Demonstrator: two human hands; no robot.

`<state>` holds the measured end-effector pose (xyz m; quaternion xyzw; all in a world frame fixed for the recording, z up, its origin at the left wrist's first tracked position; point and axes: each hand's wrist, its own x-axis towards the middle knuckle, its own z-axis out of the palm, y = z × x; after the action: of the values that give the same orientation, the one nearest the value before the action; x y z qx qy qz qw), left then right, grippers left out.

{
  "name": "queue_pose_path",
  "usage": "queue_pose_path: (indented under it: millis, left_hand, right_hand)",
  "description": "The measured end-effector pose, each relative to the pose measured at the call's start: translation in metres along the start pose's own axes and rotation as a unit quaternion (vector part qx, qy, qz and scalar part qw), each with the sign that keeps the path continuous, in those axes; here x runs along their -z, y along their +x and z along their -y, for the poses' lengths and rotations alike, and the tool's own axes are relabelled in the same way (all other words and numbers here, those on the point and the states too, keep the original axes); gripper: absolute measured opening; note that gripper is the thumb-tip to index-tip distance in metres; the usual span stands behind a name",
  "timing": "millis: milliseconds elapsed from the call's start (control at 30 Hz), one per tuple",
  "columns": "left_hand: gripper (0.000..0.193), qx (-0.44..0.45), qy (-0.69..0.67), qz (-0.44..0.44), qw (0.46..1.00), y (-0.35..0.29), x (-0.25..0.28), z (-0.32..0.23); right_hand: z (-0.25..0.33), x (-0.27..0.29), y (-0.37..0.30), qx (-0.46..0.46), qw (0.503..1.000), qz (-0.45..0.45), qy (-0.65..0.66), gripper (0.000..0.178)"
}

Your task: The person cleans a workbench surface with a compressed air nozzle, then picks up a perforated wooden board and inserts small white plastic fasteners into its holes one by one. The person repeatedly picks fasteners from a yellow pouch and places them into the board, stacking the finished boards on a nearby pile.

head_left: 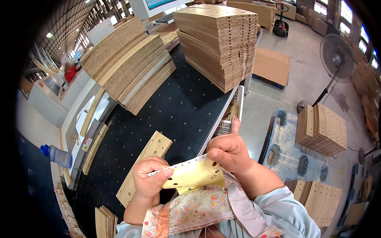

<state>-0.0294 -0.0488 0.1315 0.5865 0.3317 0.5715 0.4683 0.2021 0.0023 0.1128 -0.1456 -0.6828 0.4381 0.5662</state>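
Note:
Between my two hands stretches a yellow sheet (195, 174) with a white strip along its upper edge and several dark round spots. My left hand (148, 177) is closed on its left end, thumb on top. At the right end, my right hand (229, 152) pinches the sheet, with one finger sticking up. Beneath and beyond my left hand, a narrow wooden board (155, 147) with drilled holes lies on the black table (186, 111). The sheet hangs just above my floral apron (198, 206).
Tall stacks of boards, one on the left (135, 67) and one on the right (216, 43), stand at the table's far end. A blue-capped bottle (59, 156) is at left. Beyond the right edge are a blue pallet (285, 146), stacked panels (321, 129) and a fan (337, 59).

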Motion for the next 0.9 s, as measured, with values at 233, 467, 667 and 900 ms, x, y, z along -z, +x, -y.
queue_pose_path:
  millis: [233,467,667,900]
  left_hand:
    - [0.010,-0.002,0.035,-0.041,0.999,0.000,0.000,0.002]
    - [0.010,-0.026,0.057,-0.028,0.998,-0.001,0.002,0.005]
    - [0.009,-0.036,0.056,-0.017,0.998,-0.002,0.003,0.005]
    - [0.006,-0.089,0.148,0.003,0.985,0.004,0.002,-0.004]
  right_hand:
    - [0.009,-0.011,0.004,-0.096,0.989,-0.021,0.109,0.010]
    - [0.008,-0.004,0.003,-0.116,0.992,0.026,0.044,0.011]
    - [0.013,-0.004,0.005,-0.073,0.996,0.028,-0.039,0.016]
    - [0.009,0.001,0.007,-0.099,0.994,0.049,-0.011,0.012]
